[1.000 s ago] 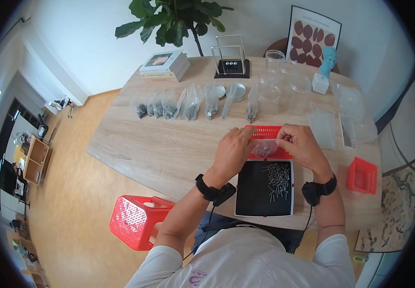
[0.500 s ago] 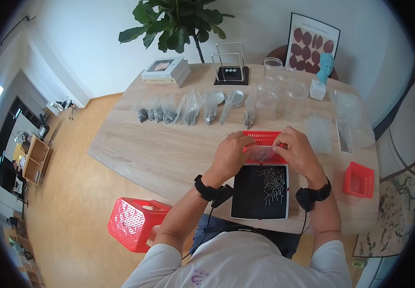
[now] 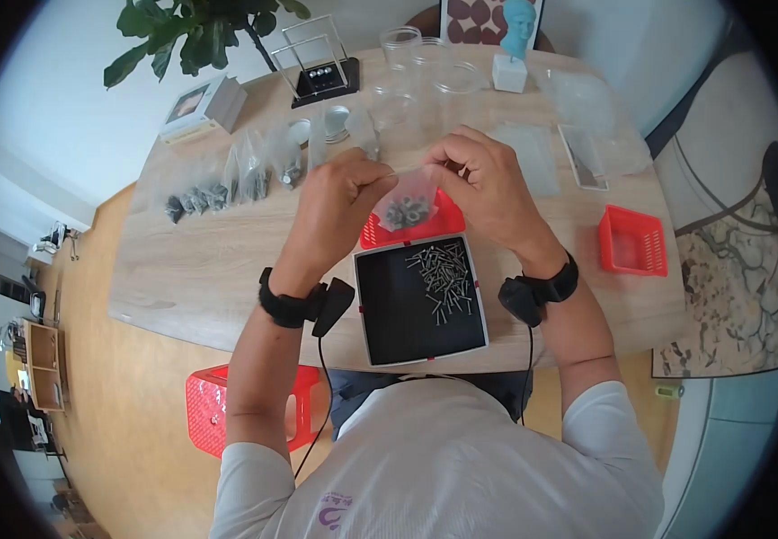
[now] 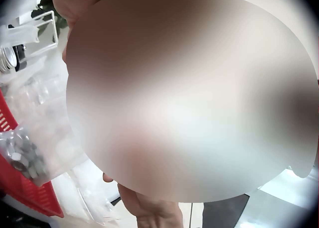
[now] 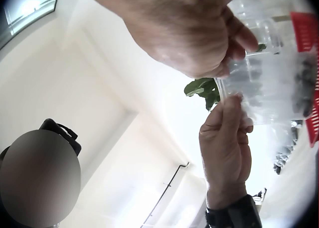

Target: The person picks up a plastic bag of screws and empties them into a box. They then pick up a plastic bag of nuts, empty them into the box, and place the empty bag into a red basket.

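Note:
A clear zip bag (image 3: 409,196) with several grey metal nuts at its bottom hangs between the two hands. The left hand (image 3: 339,202) pinches one upper corner, and the right hand (image 3: 492,184) pinches the opposite one. In the right wrist view, the left hand (image 5: 227,141) and right hand (image 5: 189,31) grip along the top edge. Nuts show through the plastic bag (image 4: 30,158) in the left wrist view. Behind and below the bag is a red basket (image 3: 373,235), partly hidden. A black-lined tray (image 3: 398,314) holding loose screws (image 3: 443,278) lies nearer the body.
To the left stands a row of filled bags (image 3: 251,175). Clear jars (image 3: 398,54), a Newton's cradle (image 3: 321,81), books (image 3: 200,108) and a blue bust (image 3: 516,31) stand at the back. Flat bags (image 3: 533,157) and another red basket (image 3: 631,241) are at right.
Both hands have lifted the bag up toward the body, and it hangs more fully in sight with its nuts showing clearly. The head view has shifted, so the table appears further left and higher.

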Available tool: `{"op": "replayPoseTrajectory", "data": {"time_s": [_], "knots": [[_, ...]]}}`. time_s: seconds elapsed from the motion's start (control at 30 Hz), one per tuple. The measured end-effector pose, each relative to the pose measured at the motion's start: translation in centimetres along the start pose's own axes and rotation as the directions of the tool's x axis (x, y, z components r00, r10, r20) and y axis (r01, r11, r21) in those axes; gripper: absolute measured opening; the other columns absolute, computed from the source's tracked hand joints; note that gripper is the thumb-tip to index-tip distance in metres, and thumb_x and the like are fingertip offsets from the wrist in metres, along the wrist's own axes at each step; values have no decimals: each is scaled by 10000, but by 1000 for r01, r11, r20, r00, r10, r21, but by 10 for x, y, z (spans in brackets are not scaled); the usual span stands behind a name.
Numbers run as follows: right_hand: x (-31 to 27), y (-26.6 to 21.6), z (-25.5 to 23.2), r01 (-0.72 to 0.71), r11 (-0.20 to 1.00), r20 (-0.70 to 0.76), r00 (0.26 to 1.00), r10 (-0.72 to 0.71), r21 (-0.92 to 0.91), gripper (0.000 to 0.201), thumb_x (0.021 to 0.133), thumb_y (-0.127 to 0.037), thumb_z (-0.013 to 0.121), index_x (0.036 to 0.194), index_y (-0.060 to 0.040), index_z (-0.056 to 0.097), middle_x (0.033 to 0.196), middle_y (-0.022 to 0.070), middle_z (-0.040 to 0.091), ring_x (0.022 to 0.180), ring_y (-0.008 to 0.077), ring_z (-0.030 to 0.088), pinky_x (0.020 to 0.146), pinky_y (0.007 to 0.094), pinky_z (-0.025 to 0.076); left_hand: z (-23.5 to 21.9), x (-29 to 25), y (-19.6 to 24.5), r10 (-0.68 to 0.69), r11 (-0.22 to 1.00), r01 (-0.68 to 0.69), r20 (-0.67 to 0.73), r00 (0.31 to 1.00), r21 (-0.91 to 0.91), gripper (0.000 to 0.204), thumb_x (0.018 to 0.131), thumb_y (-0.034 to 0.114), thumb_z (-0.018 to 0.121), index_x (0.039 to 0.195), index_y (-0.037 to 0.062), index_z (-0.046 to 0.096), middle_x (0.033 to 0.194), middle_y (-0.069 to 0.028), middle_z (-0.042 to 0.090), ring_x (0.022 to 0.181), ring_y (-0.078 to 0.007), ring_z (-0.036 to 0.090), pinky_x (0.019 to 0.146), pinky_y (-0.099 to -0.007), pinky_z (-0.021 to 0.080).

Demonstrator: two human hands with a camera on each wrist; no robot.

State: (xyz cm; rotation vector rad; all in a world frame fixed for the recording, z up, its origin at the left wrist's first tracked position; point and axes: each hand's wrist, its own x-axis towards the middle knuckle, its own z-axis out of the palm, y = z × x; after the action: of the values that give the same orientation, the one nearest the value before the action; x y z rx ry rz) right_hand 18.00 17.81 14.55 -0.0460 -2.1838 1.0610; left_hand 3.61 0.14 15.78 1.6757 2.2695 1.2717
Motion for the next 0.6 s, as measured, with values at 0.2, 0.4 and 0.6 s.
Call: {"op": "replayPoseTrajectory", "data": {"time_s": [0.2,0.4,0.6], "knots": [[-4,-16,7,50,991,-84,996,-39,125,155,953,-81,729,1060,25,691,909,129,687,696,216,648,668,332,510,-29,-9,19,-10,1000,10,-117,993,5,112,957,53,734,970,-58,731,774,-75,565,694,-150,494,656,-311,406],[0,-17,-6,-22,990,-146,988,43,141,314,997,-149,738,1246,19,646,910,115,725,624,134,625,604,289,496,-84,-19,18,-60,992,90,-306,950,85,119,946,55,729,918,-60,719,733,-39,548,690,-111,469,644,-300,384],[0,-14,-9,-28,992,-215,975,54,121,282,1014,-150,719,1233,11,646,858,115,719,594,144,610,589,295,490,-91,-29,-13,-148,929,260,-381,913,262,160,937,99,727,929,-61,737,732,-95,592,656,-164,525,639,-327,423]]}}
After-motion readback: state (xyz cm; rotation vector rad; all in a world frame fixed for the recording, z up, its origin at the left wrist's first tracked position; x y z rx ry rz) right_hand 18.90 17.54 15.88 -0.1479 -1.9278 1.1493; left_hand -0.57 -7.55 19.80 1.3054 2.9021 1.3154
